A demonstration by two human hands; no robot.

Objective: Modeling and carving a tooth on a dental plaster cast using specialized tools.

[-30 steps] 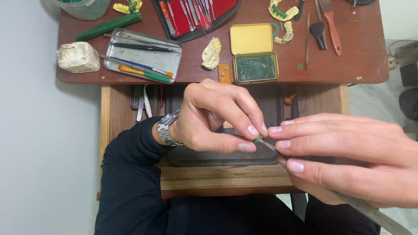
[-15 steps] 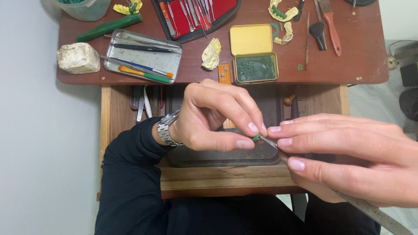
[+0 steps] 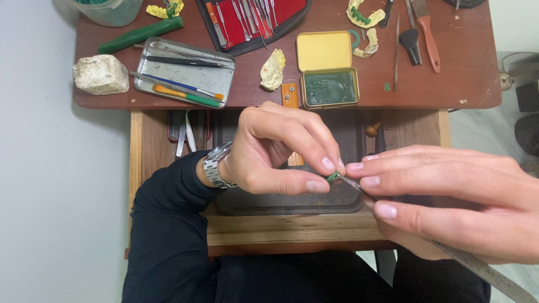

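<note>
At the centre of the view, above a dark tray on the wooden pull-out shelf, the left hand pinches a small green wax piece between thumb and fingers, closed tight to steady it. From three o'clock the right hand grips a thin metal tool, fingers closed, tip on the piece; the open green-filled tin lies at twelve o'clock on the worktop, within reach.

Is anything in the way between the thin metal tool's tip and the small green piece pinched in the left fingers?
Nothing visible: the thin metal tool in the right hand already meets the small green piece held by the left hand.
</note>
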